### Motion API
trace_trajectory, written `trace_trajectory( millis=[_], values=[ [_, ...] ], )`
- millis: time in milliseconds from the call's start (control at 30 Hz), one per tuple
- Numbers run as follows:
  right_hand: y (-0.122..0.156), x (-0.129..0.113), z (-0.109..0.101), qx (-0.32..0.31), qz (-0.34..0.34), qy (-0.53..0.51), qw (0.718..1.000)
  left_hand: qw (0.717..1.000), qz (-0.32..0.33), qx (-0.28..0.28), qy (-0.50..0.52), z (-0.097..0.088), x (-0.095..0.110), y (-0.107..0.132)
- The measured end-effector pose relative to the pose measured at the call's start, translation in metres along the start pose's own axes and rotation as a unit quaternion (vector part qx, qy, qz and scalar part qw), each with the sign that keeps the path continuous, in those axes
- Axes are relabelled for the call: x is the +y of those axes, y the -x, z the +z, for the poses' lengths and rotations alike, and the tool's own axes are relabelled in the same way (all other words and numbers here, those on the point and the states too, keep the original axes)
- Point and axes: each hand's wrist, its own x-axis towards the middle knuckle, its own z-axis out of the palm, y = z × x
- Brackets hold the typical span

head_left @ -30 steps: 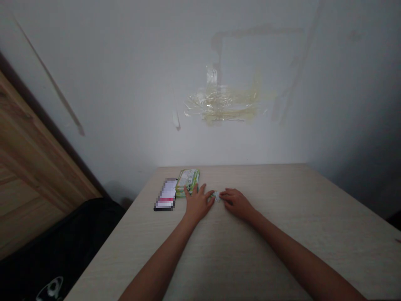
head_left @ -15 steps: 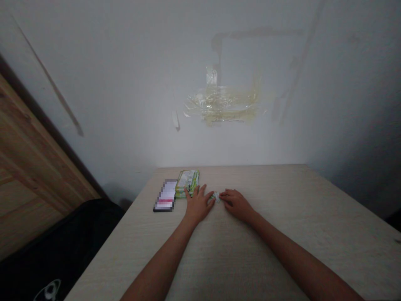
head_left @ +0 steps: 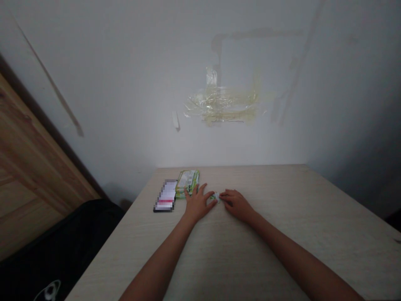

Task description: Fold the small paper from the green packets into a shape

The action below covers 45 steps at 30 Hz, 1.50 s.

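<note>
Between my hands on the table lies a small crumpled green-and-white piece [head_left: 216, 196], perhaps a wrapper; its kind is too small to make out. The thumb and index finger of my left hand [head_left: 198, 204] pinch its left side, while the other fingers spread toward the packets. My right hand [head_left: 237, 204] has its fingers pressed together, with the tips on the piece's right end. Just beyond my left fingers sits a stack of green-and-white packets [head_left: 187, 179], its front edge partly covered by them.
Left of the packets lies a phone [head_left: 165, 200] with a blurred screen. The pale wooden table [head_left: 266, 184] meets a wall [head_left: 125, 83] with old clear tape [head_left: 225, 102]. A black bag [head_left: 78, 238] and wooden boards [head_left: 34, 167] stand at the left.
My left thumb has shifted slightly to the right along the small piece. My right hand, the packets and the phone look unmoved.
</note>
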Motion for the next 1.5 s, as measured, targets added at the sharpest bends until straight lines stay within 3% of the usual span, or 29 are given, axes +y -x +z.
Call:
trace_trajectory(
  millis=[233, 767, 1133, 1500],
  values=[
    [-0.001, -0.003, -0.003, 0.002, -0.001, -0.001, 1.0, 1.0, 0.021, 0.013, -0.005, -0.01, 0.004, 0.001],
    [0.0, -0.006, -0.006, -0.003, -0.008, 0.014, 1.0, 0.999, 0.046, 0.015, 0.018, -0.009, 0.003, 0.009],
    [-0.001, -0.005, -0.004, 0.001, -0.015, 0.021, 1.0, 0.995, 0.082, 0.051, 0.01, -0.012, 0.008, 0.011],
    [-0.001, -0.004, -0.003, 0.008, -0.016, 0.021, 1.0, 0.995, 0.09, 0.012, 0.044, -0.006, 0.001, 0.009]
  ],
)
